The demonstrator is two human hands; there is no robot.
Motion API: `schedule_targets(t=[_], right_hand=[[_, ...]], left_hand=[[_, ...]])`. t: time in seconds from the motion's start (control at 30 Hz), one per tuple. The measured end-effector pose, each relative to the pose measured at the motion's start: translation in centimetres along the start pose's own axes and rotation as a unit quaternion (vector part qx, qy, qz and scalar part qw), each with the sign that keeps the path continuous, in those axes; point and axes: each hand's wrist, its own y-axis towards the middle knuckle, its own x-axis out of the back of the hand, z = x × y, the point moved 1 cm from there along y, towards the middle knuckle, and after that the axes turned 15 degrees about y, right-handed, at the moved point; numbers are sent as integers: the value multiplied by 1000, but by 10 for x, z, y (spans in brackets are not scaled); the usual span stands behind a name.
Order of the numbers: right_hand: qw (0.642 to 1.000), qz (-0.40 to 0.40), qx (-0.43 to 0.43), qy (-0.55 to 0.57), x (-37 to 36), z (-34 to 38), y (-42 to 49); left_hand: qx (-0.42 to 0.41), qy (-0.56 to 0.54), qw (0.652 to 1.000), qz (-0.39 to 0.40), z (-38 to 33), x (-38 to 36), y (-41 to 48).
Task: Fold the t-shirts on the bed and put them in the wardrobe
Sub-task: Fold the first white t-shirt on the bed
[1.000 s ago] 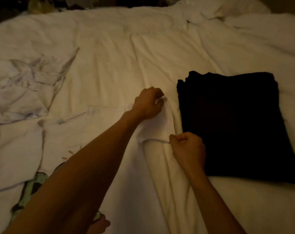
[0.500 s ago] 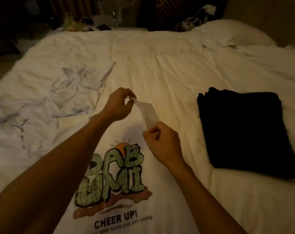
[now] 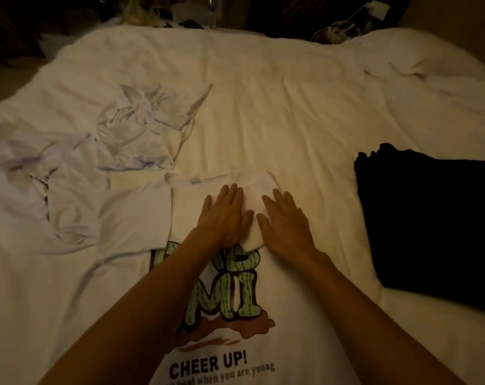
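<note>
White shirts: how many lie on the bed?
3. The printed shirt lies flat under the left hand and right hand; a crumpled shirt lies beyond it, leftward; a second crumpled shirt lies at the far left. Folds may hide more.

Your left hand (image 3: 224, 215) and right hand (image 3: 284, 220) press flat on the white t-shirt (image 3: 291, 287) on the bed (image 3: 263, 107), beside folded black clothes (image 3: 430, 223).

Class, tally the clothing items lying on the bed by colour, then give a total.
White: 3 (printed t-shirt, crumpled garment, second crumpled garment)
Black: 1 (folded pile, its layers cannot be counted)
Total: 4
</note>
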Motion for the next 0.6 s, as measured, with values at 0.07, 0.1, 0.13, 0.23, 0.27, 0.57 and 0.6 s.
schedule_targets(t=[0.07,0.1,0.13,0.23,0.27,0.57,0.6], right_hand=[[995,55,-33,-70,-12,-17,12],[993,68,-45,-86,-17,-25,15],[991,74,-51,-94,-23,-31,17],[990,79,-53,-100,-30,-38,20],[991,79,-53,-99,-29,-37,20],[996,39,-48,-57,6,-11,-26],[997,34,-44,-52,9,-9,-37]], left_hand=[[4,20,1000,13,3,-16,6],[5,23,1000,14,3,-23,8],[6,25,1000,13,3,-29,10],[11,27,1000,8,2,-36,15],[13,26,1000,7,2,-36,15],[8,19,1000,-21,4,-7,-43],[13,22,999,-24,6,-5,-57]])
